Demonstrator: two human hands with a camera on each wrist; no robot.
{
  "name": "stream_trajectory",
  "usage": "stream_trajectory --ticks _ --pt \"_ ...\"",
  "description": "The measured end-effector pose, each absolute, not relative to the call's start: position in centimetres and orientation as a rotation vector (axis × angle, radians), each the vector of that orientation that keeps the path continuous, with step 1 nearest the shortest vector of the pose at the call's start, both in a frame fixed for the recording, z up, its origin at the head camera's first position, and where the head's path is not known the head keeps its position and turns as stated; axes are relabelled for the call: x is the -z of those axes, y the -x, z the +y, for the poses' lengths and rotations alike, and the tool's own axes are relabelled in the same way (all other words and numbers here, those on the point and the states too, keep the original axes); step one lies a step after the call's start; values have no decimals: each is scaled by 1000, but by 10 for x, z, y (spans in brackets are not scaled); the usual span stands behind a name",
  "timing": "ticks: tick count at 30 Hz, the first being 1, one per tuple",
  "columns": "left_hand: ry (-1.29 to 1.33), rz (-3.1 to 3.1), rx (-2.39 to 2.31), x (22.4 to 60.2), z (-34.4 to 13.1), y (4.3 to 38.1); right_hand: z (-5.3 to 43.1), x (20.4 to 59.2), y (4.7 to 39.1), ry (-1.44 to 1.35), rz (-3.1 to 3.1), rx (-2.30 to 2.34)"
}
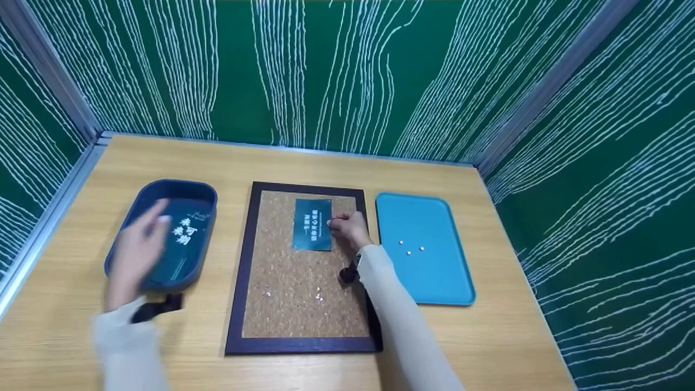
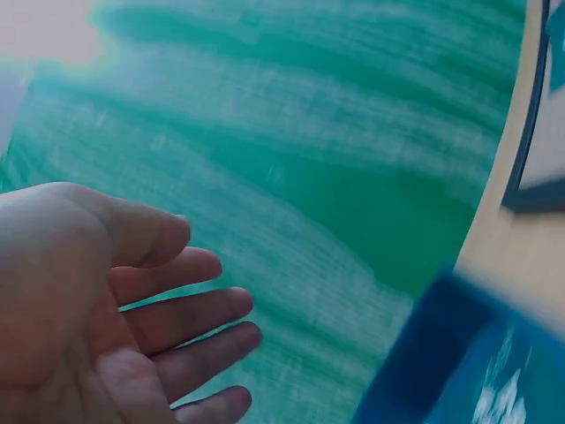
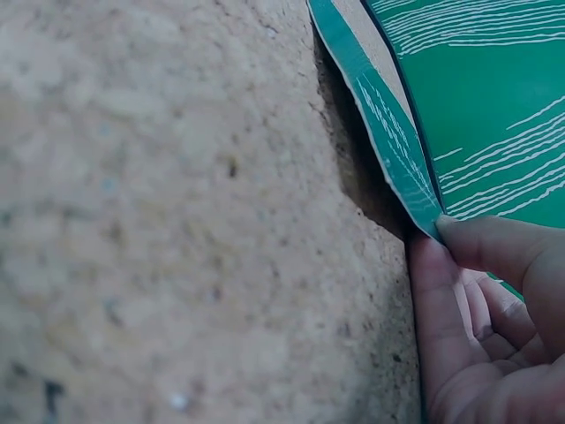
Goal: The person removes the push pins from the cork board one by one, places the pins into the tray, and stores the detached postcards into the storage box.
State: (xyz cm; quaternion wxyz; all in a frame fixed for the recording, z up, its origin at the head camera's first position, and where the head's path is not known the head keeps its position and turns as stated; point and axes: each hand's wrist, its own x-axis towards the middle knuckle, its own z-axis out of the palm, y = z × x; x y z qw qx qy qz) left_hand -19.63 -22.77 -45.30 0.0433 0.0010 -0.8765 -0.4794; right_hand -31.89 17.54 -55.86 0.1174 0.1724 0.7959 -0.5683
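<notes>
A green card (image 1: 310, 231) with white lettering lies on the upper part of a cork board (image 1: 288, 312) in a dark frame. My right hand (image 1: 353, 229) pinches the card's right edge between thumb and fingers. In the right wrist view the card (image 3: 388, 132) is tilted, with a shadowed gap beneath it. My left hand (image 1: 137, 250), blurred in the head view, is over a navy tray (image 1: 176, 187) at the left. Its fingers (image 2: 207, 305) are loosely bent and spread, and they hold nothing. Inside this tray lies another dark teal card (image 1: 187, 231) with white characters.
A bright blue tray (image 1: 434, 279) sits right of the board, holding 3 small pins (image 1: 408, 252). Several tiny shiny bits (image 1: 318, 296) dot the lower cork. Green panels with white wavy lines (image 1: 369, 70) stand behind and beside the wooden table (image 1: 304, 374).
</notes>
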Motion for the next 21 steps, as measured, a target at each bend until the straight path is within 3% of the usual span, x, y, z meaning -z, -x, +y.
stream_trajectory --ticks 9,21 --pt "-635 -2618 1694 494 -305 182 174 561 315 -505 2307 1719" --pt "-863 -2416 1848 526 -312 184 174 559 314 -523 2311 1710"
